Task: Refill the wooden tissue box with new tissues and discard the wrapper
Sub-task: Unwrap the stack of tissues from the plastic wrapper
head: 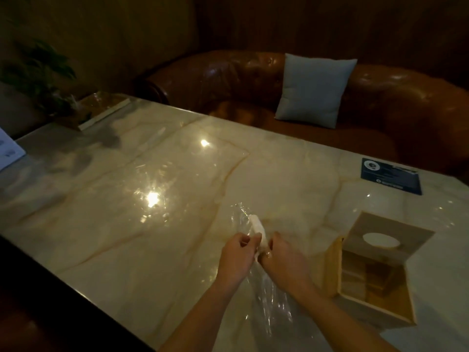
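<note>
Both hands meet over the marble table [127, 224], gripping a pack of white tissues in a clear plastic wrapper [269, 295]. The left hand [236, 257] is closed, its fingers pinching the near end of the tissues [258, 228]. The right hand [286, 260] is closed too, clamped on the same end just beside the left, the two nearly touching. The tissue pack sticks out beyond the knuckles, away from the person, while loose crinkled wrapper trails back between the forearms. The wooden tissue box [332, 270] stands on the table just to the right of the right hand, open, its lid [360, 229] with an oval hole tilted up. Farther beyond the right hand lies a dark card [390, 176].
</note>
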Demonstrator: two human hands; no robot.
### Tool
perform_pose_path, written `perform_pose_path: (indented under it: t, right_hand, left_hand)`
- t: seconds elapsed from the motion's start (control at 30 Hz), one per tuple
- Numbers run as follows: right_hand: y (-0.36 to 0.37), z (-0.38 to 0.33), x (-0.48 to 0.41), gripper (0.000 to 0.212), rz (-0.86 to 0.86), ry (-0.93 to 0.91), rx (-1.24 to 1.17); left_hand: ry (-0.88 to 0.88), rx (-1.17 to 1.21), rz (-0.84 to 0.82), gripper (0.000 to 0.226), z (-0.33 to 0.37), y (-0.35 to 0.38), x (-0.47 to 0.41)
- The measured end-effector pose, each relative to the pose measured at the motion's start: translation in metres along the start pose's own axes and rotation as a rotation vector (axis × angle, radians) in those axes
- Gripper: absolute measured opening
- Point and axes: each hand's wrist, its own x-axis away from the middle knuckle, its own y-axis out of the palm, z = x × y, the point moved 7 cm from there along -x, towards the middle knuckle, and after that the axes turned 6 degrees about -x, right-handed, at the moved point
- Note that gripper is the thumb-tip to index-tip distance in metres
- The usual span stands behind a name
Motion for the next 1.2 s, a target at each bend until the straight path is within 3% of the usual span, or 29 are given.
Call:
perform_pose_path:
  t: [0.17, 0.3, 0.43, 0.63, 0.73, 0.83, 0.9, 1.0, 1.07, 1.2]
  right_hand:
    - [0.023, -0.021, 0.012, 0.044, -0.04, -0.181, 0.184]
    - [0.033, -0.027, 0.019, 0.039, -0.059, -0.314, 0.112]
    - [0.032, -0.02, 0.017, 0.041, -0.101, -0.336, -0.063]
    - [0.051, 0.014, 0.008, 0.034, -0.171, -0.364, 0.313]
    - [0.057, 0.027, 0.008, 0.052, -0.153, -0.395, 0.446]
    - [0.073, 0.053, 0.009, 0.066, -0.345, -0.25, 0.435]
    - [0.074, 0.06, 0.006, 0.068, -0.351, -0.234, 0.461]
    - [0.071, 0.058, 0.003, 0.067, -0.365, -0.22, 0.489]
    - [0.067, 0.056, 0.0, 0.066, -0.359, -0.228, 0.512]
    - [0.064, 0.053, -0.004, 0.065, -0.348, -0.241, 0.53]
  left_hand:
    - [-0.142, 0.042, 0.003, 0.032, -0.018, -0.009, -0.003]
    - [-0.185, 0.068, 0.027, 0.019, -0.033, -0.019, -0.003]
    - [-0.211, 0.119, 0.028, 0.015, -0.048, -0.034, -0.003]
    - [-0.282, 0.168, 0.078, 0.02, -0.073, -0.055, -0.003]
    - [-0.296, 0.144, 0.083, 0.022, -0.083, -0.062, -0.005]
    - [-0.287, 0.051, 0.12, 0.018, -0.091, -0.07, -0.008]
    - [-0.267, -0.056, 0.16, 0.012, -0.09, -0.074, -0.009]
    - [-0.193, -0.321, 0.33, 0.031, -0.074, -0.08, -0.008]
    - [-0.072, -0.476, 0.398, 0.034, -0.05, -0.077, -0.005]
    - [0.242, -0.738, 0.347, 0.024, -0.008, -0.036, 0.008]
